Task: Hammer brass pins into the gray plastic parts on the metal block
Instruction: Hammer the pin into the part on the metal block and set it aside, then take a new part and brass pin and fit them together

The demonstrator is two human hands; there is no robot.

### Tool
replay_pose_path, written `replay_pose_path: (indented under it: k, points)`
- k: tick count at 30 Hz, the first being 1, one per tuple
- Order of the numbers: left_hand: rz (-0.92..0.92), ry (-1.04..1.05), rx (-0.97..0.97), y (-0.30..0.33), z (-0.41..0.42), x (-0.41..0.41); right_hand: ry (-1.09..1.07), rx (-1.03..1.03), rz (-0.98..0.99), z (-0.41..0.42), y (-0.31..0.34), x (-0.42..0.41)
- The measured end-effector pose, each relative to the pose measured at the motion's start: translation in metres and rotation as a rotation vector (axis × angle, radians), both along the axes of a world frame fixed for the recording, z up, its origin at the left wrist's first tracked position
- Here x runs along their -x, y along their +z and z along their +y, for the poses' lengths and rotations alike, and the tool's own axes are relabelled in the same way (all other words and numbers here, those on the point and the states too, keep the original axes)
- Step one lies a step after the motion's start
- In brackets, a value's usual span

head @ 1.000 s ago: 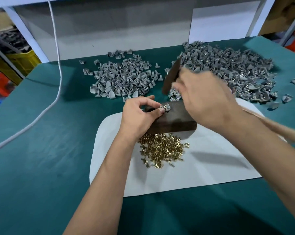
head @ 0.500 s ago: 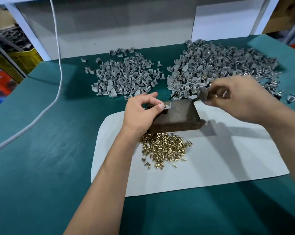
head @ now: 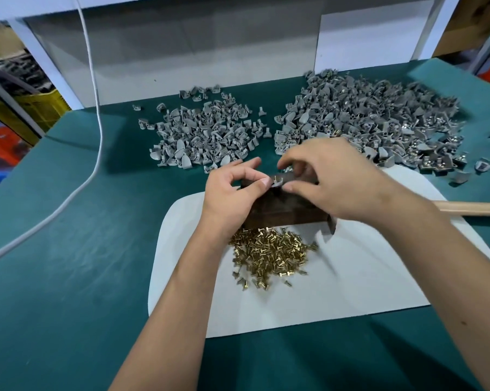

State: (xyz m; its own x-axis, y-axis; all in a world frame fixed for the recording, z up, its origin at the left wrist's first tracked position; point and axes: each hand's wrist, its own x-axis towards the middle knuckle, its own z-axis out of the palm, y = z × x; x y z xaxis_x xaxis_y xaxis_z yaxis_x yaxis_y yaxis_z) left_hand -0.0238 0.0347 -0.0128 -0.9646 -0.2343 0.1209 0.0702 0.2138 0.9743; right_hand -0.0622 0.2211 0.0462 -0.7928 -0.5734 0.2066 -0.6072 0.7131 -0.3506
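Note:
A dark metal block [head: 283, 208] sits on the white sheet [head: 337, 277]. On its far edge is a gray plastic part [head: 277, 183] with a brass pin, pinched between my left hand's [head: 229, 193] thumb and forefinger. My right hand [head: 331, 179] hovers over the block, its thumb tip touching the part's right side and its fingers arched above it. The hammer lies under my right wrist, with its head [head: 331, 224] at the block's right corner and its wooden handle [head: 472, 208] pointing right. Loose brass pins [head: 269, 253] are heaped in front of the block.
Two piles of gray parts lie on the green table: a smaller one [head: 204, 136] at the back left, a larger one [head: 379, 119] at the back right. A white cable [head: 97, 131] curves down the left side. A white wall panel stands behind.
My right hand has let the hammer down onto the sheet and moved left to the part on the block. My left hand has kept its pinch on the part.

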Motion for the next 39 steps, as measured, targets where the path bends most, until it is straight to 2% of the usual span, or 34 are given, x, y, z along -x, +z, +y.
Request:
replay_pose_path:
  k: [4,7,10,13,15,19,22,25,29,33,39]
  points:
    - [0.052,0.013,-0.035,0.001,-0.002,0.000,0.054,0.036,0.031,-0.009,-0.006,0.006]
    - [0.119,0.204,-0.025,-0.002,-0.018,0.006,-0.081,0.096,-0.013,-0.004,-0.007,0.016]
    - [0.081,0.390,0.237,-0.012,-0.041,0.012,-0.301,0.097,0.004,0.007,-0.009,0.030]
    - [0.108,0.348,0.448,-0.022,-0.048,0.014,-0.416,0.137,0.077,0.013,-0.009,0.036]
    - [0.107,0.303,0.549,-0.024,-0.043,0.015,-0.320,0.144,0.073,0.006,-0.005,0.030]
    - [0.031,0.247,0.749,-0.022,-0.043,0.016,0.073,0.029,-0.024,-0.025,0.005,-0.001]
    - [0.072,0.237,0.702,-0.016,-0.043,0.011,0.285,-0.069,-0.058,-0.050,0.009,-0.025]
    - [0.003,0.266,0.605,-0.010,-0.042,0.010,0.449,-0.170,-0.107,-0.070,0.005,-0.042]
    - [-0.028,0.279,0.505,-0.006,-0.044,0.010,0.509,-0.321,-0.095,-0.080,-0.001,-0.052]
    - [-0.019,0.269,0.465,-0.005,-0.045,0.008,0.524,-0.321,-0.139,-0.077,0.002,-0.057]
    - [-0.059,0.361,0.659,-0.011,-0.047,0.012,0.527,-0.364,-0.271,-0.080,0.002,-0.065]
